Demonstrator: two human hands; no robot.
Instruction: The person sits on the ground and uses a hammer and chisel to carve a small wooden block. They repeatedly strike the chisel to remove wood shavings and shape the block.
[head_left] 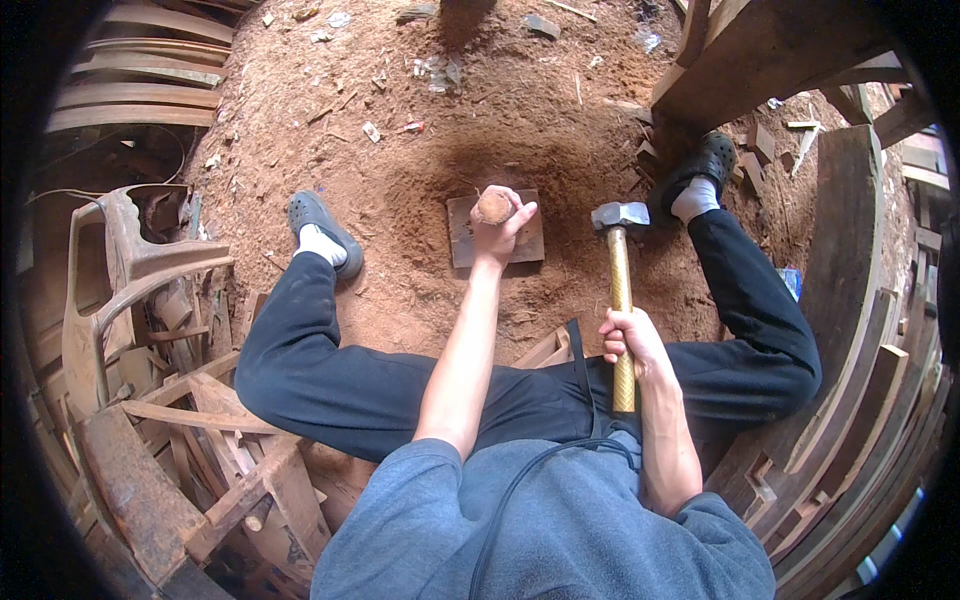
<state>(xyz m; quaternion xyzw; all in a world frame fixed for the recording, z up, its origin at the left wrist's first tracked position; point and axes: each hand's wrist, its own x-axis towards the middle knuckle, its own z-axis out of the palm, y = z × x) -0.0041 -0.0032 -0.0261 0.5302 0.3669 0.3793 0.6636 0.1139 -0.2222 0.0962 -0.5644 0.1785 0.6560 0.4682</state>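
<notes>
My left hand (490, 238) is closed around an upright wooden handle (494, 207), whose round, worn end faces up. What sits at the lower end of that handle is hidden beneath the fist. Under the hand a flat, squarish wooden board (528, 248) lies in a hollow of the sawdust. To the right, my right hand (634, 340) grips a hammer (620, 275) by its yellow patterned handle. The hammer's grey metal head (620, 215) points away from me, apart from the board and from the left hand.
Sawdust and wood chips cover the ground (380, 200) between my spread legs. Curved wooden chair parts (130, 265) and offcuts are heaped at the left. Long planks (835, 300) stand along the right side, and a thick beam (770, 60) reaches in at the far right.
</notes>
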